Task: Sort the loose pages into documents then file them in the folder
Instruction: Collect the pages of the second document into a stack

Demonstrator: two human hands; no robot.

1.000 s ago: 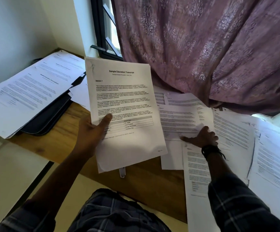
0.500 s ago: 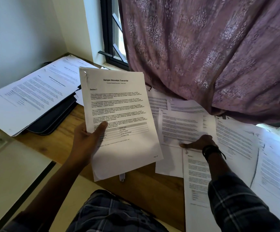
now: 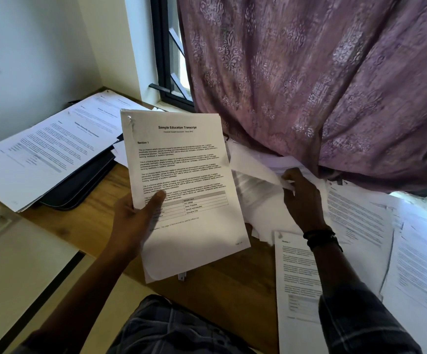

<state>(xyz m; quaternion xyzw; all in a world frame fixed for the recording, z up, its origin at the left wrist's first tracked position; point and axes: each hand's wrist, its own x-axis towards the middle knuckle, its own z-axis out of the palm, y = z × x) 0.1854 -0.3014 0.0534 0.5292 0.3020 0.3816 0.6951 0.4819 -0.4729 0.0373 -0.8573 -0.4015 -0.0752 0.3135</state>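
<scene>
Left hand (image 3: 133,218) grips transcript (image 3: 181,180), right hand (image 3: 301,198) pinches sheet (image 3: 256,167) over wood desk (image 3: 84,223).

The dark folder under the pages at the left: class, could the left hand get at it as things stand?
Probably not at once. The left hand is holding up the transcript, and a stack of pages lies over most of the folder; only its near edge shows. Nothing blocks the way there.

Bare tabletop (image 3: 79,226) lies open left of the transcript stack (image 3: 181,180) I hold up. Beyond that gap the dark folder (image 3: 79,185) under papers blocks me. Right of the stack, loose pages (image 3: 360,221) cover everything, and the curtain (image 3: 309,85) hangs onto them.
</scene>
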